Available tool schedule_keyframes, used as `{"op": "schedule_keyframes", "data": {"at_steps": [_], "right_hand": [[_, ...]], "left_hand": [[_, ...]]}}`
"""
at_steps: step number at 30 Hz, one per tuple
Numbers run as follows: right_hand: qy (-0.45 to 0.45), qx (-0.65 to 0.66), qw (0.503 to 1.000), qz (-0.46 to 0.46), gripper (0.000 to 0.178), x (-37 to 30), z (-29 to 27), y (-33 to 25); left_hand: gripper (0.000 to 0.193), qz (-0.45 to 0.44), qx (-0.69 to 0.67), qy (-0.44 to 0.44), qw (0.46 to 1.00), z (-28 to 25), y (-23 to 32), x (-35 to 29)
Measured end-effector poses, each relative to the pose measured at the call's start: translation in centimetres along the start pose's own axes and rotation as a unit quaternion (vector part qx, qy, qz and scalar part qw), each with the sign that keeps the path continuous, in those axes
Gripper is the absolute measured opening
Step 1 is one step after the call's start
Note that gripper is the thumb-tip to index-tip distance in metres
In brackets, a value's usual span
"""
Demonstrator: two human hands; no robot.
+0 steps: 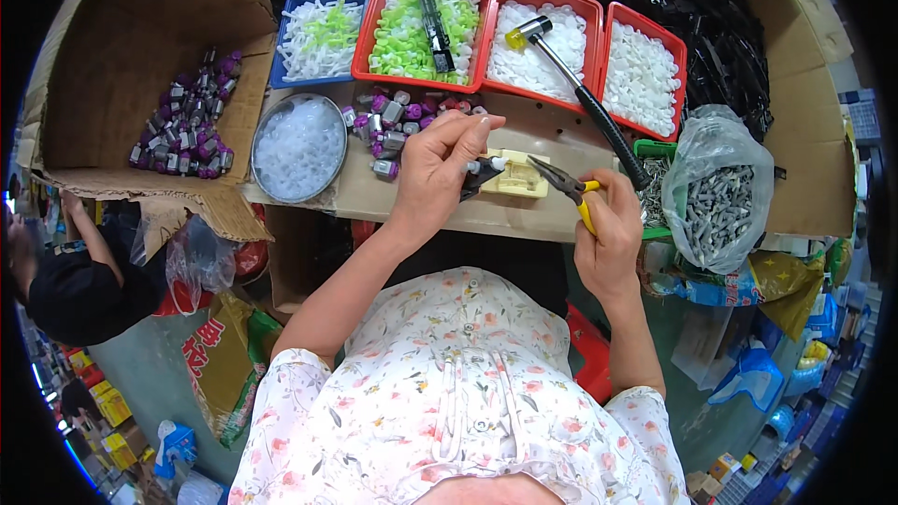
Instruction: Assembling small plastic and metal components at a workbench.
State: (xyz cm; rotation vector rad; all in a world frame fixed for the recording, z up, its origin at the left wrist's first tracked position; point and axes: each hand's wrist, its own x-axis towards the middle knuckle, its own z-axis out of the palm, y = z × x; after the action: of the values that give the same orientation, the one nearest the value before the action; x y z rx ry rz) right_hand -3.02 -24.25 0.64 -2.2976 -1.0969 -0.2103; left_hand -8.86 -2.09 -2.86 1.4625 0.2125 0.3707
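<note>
My left hand [432,166] is closed round a small black part with a white tip [484,172], most of it hidden by the fingers. In my right hand [610,229] is a pair of needle-nose pliers [568,187] with yellow handles, the jaws pointing up and left, toward the part but apart from it. Between the two hands a cream-coloured block [520,185] with a recess lies on the table [440,215]. Just behind my left hand is a pile of grey and purple motor-like pieces [391,126].
A mallet [585,98] leans across red bins of white pieces [528,84]. Green and white pieces fill another red bin [360,61]. A round dish [299,148], a cardboard box [140,56] and a plastic bag of metal parts [725,201] flank the table. Someone in black [89,285] is at left.
</note>
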Motion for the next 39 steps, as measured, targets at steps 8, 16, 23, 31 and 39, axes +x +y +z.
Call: {"op": "schedule_keyframes", "data": {"at_steps": [8, 16, 23, 31, 39], "right_hand": [[-0.023, -0.023, 0.998, -0.044, 0.033, 0.5, -0.2, -1.4], [-0.019, 0.058, 0.997, -0.05, 0.012, 0.2, 0.6, 0.0], [-0.008, 0.046, 0.997, -0.058, 0.012, 0.5, 0.4, 0.2], [-0.03, 0.074, 0.996, -0.038, 0.01, 0.2, 0.4, 1.1], [-0.012, 0.101, 0.993, -0.059, 0.01, 0.3, -0.9, 0.9]], "left_hand": [[0.031, 0.054, 0.069, 0.013, 0.996, 0.6, 0.1, -0.5], [0.028, 0.0, 0.054, -0.003, 0.999, 0.7, 0.5, -1.2], [0.028, 0.062, 0.04, -0.053, 0.996, 0.9, 0.3, -3.0], [0.031, 0.009, -0.044, -0.005, 0.999, 0.8, 0.2, -3.8], [0.042, 0.227, 0.123, -0.101, 0.961, 0.9, 1.2, -1.2]]}}
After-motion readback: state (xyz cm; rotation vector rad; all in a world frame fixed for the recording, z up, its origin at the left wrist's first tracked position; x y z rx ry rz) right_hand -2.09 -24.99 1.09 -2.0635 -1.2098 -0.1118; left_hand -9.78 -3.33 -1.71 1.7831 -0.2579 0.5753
